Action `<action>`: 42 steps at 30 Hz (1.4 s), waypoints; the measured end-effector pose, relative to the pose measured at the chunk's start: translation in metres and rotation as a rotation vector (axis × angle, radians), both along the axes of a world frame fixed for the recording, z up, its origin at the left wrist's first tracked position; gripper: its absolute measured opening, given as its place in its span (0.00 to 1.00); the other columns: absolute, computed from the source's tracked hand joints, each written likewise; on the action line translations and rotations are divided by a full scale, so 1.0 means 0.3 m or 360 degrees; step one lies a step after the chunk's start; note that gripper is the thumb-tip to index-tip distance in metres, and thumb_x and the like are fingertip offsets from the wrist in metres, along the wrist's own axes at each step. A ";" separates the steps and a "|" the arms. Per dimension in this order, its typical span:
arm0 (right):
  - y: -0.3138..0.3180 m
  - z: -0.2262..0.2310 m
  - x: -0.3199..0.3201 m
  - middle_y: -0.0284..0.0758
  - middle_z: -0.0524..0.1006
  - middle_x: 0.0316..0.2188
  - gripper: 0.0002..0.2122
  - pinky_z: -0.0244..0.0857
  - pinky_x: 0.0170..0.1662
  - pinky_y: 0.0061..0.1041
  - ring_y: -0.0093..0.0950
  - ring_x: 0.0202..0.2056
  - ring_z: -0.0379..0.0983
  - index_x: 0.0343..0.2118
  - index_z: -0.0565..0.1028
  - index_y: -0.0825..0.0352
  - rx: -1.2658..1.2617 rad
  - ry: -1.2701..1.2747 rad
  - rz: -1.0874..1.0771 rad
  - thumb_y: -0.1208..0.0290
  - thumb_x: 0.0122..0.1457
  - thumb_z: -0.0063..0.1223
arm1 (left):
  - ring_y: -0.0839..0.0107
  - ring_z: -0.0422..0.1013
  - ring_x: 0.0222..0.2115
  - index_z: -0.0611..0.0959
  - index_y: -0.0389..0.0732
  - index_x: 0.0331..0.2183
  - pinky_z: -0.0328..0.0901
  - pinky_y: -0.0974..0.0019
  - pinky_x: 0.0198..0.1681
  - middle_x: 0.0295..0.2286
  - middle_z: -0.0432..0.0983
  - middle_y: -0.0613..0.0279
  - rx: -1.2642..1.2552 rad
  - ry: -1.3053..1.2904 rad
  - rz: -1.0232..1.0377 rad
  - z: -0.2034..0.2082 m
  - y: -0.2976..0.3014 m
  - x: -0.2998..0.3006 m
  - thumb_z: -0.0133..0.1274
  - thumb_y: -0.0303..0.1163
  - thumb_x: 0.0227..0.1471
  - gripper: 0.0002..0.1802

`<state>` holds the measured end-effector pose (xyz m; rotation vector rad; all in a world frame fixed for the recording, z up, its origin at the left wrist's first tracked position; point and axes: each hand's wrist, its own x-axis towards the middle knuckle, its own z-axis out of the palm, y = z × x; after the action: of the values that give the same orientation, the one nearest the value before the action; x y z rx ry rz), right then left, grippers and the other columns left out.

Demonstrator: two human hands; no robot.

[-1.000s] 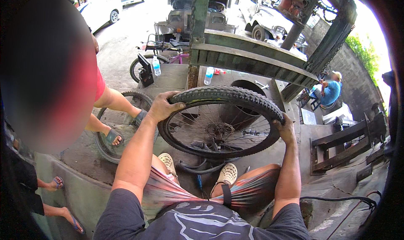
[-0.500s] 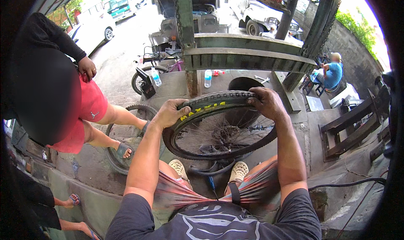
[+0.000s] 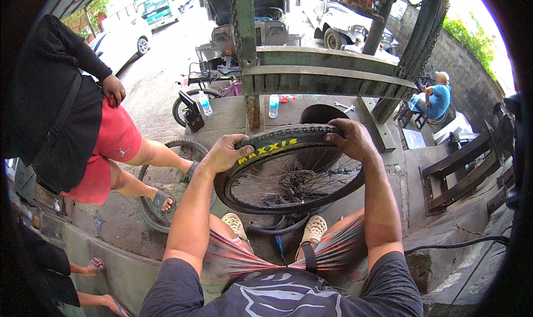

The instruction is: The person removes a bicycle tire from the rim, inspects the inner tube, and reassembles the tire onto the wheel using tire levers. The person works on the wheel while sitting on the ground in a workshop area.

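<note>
A bicycle wheel (image 3: 296, 183) is held tilted above the concrete floor (image 3: 413, 178), apart from the metal stand (image 3: 461, 155) at right. Its far edge is grasped by the half-closed left hand (image 3: 225, 155) and right hand (image 3: 355, 138); beyond, a bucket (image 3: 325, 113) is partly hidden.

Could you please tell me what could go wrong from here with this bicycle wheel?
The left hand and right hand hold the tire along one side only, so the wheel might tip or slip.

If it drops, it could hit the beige shoes nearby.

A standing person has one sandal right by another wheel, and might trip.
</note>
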<state>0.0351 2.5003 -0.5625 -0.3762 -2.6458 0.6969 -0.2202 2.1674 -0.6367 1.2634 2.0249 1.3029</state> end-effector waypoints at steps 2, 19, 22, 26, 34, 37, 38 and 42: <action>-0.002 0.008 -0.003 0.49 0.88 0.43 0.20 0.77 0.52 0.46 0.50 0.48 0.86 0.52 0.86 0.64 -0.0039 -0.0109 -0.0017 0.58 0.61 0.75 | 0.78 0.75 0.38 0.90 0.35 0.49 0.74 0.63 0.45 0.33 0.85 0.68 -0.0070 -0.0102 0.0020 0.011 0.001 0.004 0.71 0.60 0.61 0.35; 0.050 -0.011 0.019 0.49 0.88 0.43 0.22 0.77 0.52 0.45 0.49 0.48 0.86 0.53 0.86 0.62 -0.0196 -0.0212 0.0005 0.53 0.62 0.75 | 0.53 0.84 0.55 0.80 0.42 0.66 0.75 0.55 0.61 0.51 0.89 0.45 -0.0058 0.0486 0.0103 0.075 -0.003 0.119 0.86 0.40 0.35 0.55; 0.042 -0.005 0.020 0.49 0.88 0.44 0.22 0.77 0.52 0.45 0.49 0.48 0.86 0.53 0.86 0.62 -0.0142 -0.0164 0.0018 0.53 0.62 0.75 | 0.54 0.86 0.52 0.82 0.41 0.64 0.75 0.56 0.60 0.49 0.89 0.46 -0.0076 0.0596 0.0155 0.075 -0.002 0.132 0.85 0.37 0.37 0.52; 0.037 -0.011 0.036 0.48 0.88 0.44 0.22 0.77 0.52 0.44 0.47 0.48 0.86 0.53 0.86 0.64 -0.0126 -0.0091 0.0069 0.55 0.61 0.76 | 0.68 0.84 0.46 0.85 0.36 0.61 0.75 0.61 0.57 0.46 0.91 0.52 -0.0129 0.0306 0.0062 0.118 0.004 0.137 0.83 0.30 0.41 0.44; 0.051 -0.018 0.055 0.50 0.87 0.42 0.23 0.77 0.51 0.45 0.51 0.48 0.85 0.52 0.86 0.63 -0.0228 -0.0156 0.0124 0.53 0.61 0.76 | 0.79 0.78 0.42 0.88 0.37 0.58 0.74 0.65 0.53 0.42 0.90 0.64 -0.0141 0.0080 -0.0053 0.080 0.015 0.100 0.78 0.28 0.52 0.31; 0.039 -0.009 0.055 0.50 0.87 0.42 0.23 0.77 0.51 0.44 0.51 0.48 0.85 0.52 0.86 0.63 -0.0199 -0.0133 0.0110 0.53 0.61 0.76 | 0.78 0.78 0.42 0.88 0.39 0.58 0.74 0.64 0.52 0.41 0.90 0.64 -0.0139 0.0155 -0.0049 0.063 0.011 0.089 0.78 0.30 0.53 0.31; 0.034 -0.005 0.054 0.50 0.88 0.42 0.23 0.77 0.52 0.44 0.51 0.48 0.85 0.52 0.86 0.64 -0.0186 -0.0118 0.0115 0.54 0.61 0.76 | 0.78 0.78 0.42 0.88 0.38 0.58 0.74 0.64 0.52 0.41 0.90 0.64 -0.0119 0.0125 -0.0055 0.059 0.008 0.087 0.78 0.30 0.53 0.31; 0.022 -0.006 0.053 0.49 0.88 0.44 0.23 0.77 0.54 0.44 0.51 0.49 0.85 0.53 0.86 0.64 -0.0172 -0.0074 0.0086 0.55 0.60 0.77 | 0.77 0.78 0.41 0.88 0.38 0.57 0.74 0.63 0.52 0.40 0.90 0.62 -0.0124 0.0133 -0.0024 0.068 0.004 0.097 0.79 0.32 0.53 0.31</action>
<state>0.0508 2.5069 -0.5644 -0.3562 -2.6778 0.8606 -0.1912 2.1687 -0.6162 1.3153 2.0978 1.1707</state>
